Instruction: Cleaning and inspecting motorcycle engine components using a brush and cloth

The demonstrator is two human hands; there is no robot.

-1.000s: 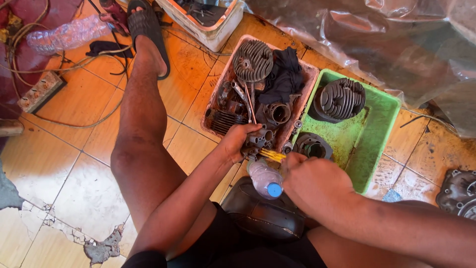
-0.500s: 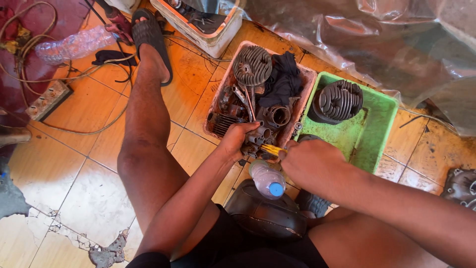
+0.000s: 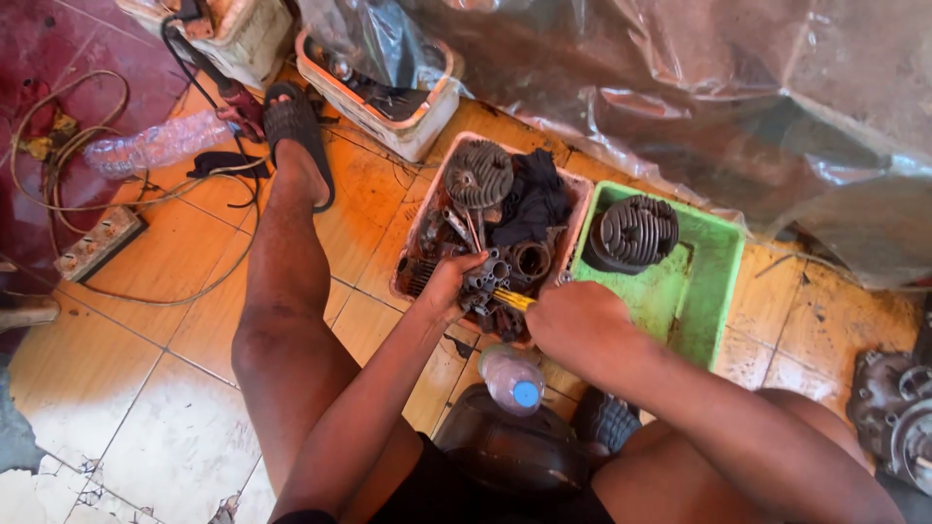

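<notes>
Greasy metal part (image 3: 490, 281) sits at the near edge of the pink tray (image 3: 413, 247), left hand (image 3: 449, 283) clamped on it; right hand (image 3: 575, 325) closed round a yellow-handled tool (image 3: 512, 299) with its tip at the part. Looks like loosening or prying in progress; next move needs the part held steady and the tool kept seated; green tub (image 3: 714, 291) with finned cylinder (image 3: 636, 231) just beside.

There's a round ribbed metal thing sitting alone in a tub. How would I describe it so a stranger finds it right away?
Start at the green plastic tub on the tiled floor, just right of the pink tray crowded with greasy parts. Inside it, at the far end, sits the finned grey cylinder. Unlike the similar finned piece in the pink tray, it lies alone, with nothing piled around it.
</notes>
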